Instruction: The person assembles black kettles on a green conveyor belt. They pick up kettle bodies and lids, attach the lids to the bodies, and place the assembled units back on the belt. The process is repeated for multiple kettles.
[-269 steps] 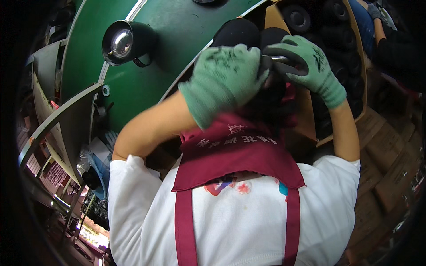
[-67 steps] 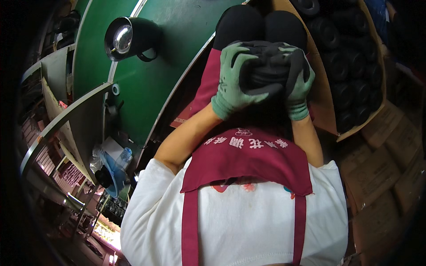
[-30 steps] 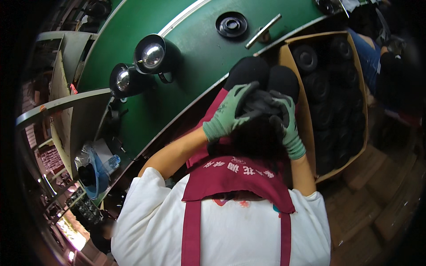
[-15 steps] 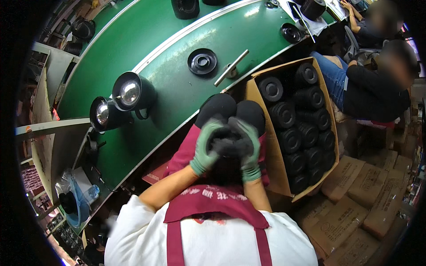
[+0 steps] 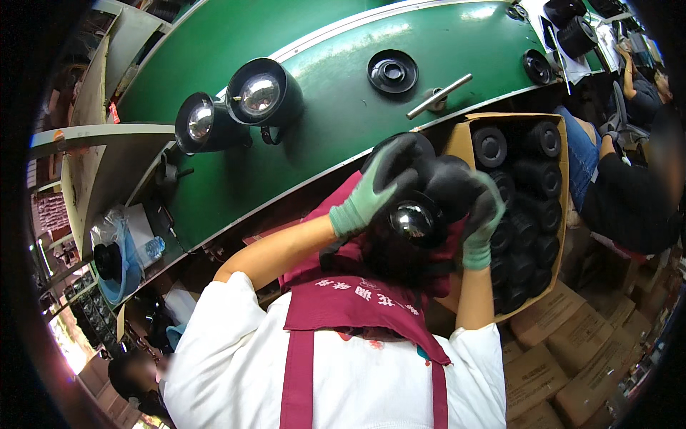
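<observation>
A black cup-like vessel with a shiny metal inside [image 5: 413,220] sits in my lap, its mouth facing up. My left hand [image 5: 375,187], in a green and dark grey glove, is up beside its left rim, with thumb and fingers apart and nothing seen between them. To the right of the vessel is my right hand [image 5: 483,220], gloved alike, its fingers curved and smeared by motion. A blurred dark round shape [image 5: 451,187] lies by those fingers; I cannot tell whether it is a part or my knee.
A green bench [image 5: 321,136] holds two black vessels with shiny insides [image 5: 259,94], a black round lid [image 5: 392,71] and a metal bar on a stub [image 5: 439,96]. An open carton [image 5: 557,279] of stacked black round parts stands at my right. Beyond it, a person [image 5: 629,186] sits.
My hands were together around a black thing in my lap; now they are apart, and the vessel's shiny inside shows. The whole view has shifted, with the bench things farther right.
</observation>
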Tool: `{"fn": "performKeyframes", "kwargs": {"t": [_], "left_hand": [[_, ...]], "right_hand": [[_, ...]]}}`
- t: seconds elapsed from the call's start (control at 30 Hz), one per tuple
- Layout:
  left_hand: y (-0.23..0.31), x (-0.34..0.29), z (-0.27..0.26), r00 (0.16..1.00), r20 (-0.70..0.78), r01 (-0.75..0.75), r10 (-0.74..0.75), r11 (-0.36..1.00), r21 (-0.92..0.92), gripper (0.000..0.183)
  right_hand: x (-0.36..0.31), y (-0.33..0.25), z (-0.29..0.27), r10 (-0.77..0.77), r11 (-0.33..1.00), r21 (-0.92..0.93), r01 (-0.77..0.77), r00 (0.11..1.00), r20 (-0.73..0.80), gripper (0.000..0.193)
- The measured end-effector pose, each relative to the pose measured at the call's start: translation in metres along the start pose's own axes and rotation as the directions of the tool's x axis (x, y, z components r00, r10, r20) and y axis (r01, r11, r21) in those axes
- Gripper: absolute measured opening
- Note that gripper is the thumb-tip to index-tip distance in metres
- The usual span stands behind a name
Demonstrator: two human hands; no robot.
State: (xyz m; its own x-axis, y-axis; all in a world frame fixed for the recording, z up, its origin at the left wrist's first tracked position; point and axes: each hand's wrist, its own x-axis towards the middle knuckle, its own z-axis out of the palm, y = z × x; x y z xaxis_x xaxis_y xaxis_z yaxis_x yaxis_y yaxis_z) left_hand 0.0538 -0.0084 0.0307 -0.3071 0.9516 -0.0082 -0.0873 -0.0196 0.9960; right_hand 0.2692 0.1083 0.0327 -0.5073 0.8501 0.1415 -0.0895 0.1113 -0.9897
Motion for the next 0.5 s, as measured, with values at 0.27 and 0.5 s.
{"fn": "performKeyframes", "kwargs": {"t": [0.27,0.5], "left_hand": [[-0.059,0.097,-0.078,0.955,-0.236,0.069,0.181,0.637,0.768,0.056],[-0.013,0.04,-0.07,0.989,-0.055,-0.067,0.137,0.749,0.66,0.041]], "right_hand": [[0.223,0.056,0.003,0.566,0.651,0.504,-0.567,0.805,0.175,0.088],[0.144,-0.003,0.021,0.317,0.948,-0.073,-0.311,0.89,0.329,0.043]]}}
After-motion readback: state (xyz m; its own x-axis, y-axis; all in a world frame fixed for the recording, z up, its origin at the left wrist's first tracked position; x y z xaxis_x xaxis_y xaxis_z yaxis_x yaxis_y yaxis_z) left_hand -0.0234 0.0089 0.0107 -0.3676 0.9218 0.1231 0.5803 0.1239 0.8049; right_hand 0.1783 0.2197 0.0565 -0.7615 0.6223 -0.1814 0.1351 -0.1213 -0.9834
